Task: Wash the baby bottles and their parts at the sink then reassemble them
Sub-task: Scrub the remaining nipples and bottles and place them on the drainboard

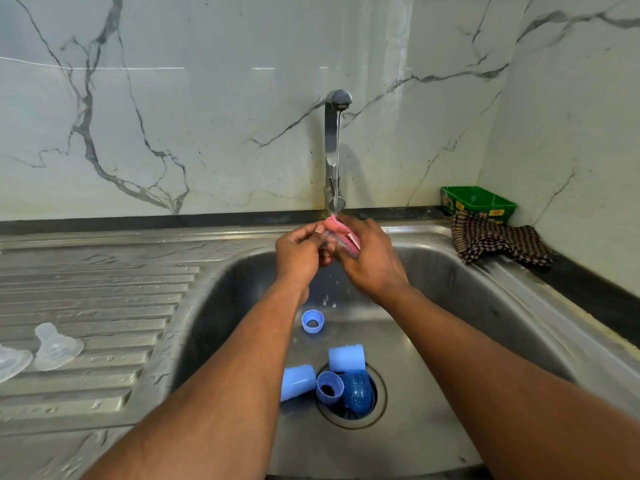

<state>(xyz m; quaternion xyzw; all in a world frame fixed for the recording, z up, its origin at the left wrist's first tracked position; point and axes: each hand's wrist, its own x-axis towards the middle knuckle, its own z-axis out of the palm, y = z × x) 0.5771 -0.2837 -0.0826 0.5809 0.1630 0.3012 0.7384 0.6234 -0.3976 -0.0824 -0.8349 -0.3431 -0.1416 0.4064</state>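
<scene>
Both hands, left (299,249) and right (370,259), grip a pink plastic part (341,232) under the tap (335,147). Below it, blue caps (346,357) and rings (312,320) lie in the steel sink (467,289); clear nipples (57,347) rest leftward.

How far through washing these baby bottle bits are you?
Early on, it seems. Two clear teats sit on the draining board, possibly rinsed. Both hands, left hand and right hand, hold a pink part under the running tap. Blue caps and rings wait in the sink. Nothing is reassembled.
</scene>
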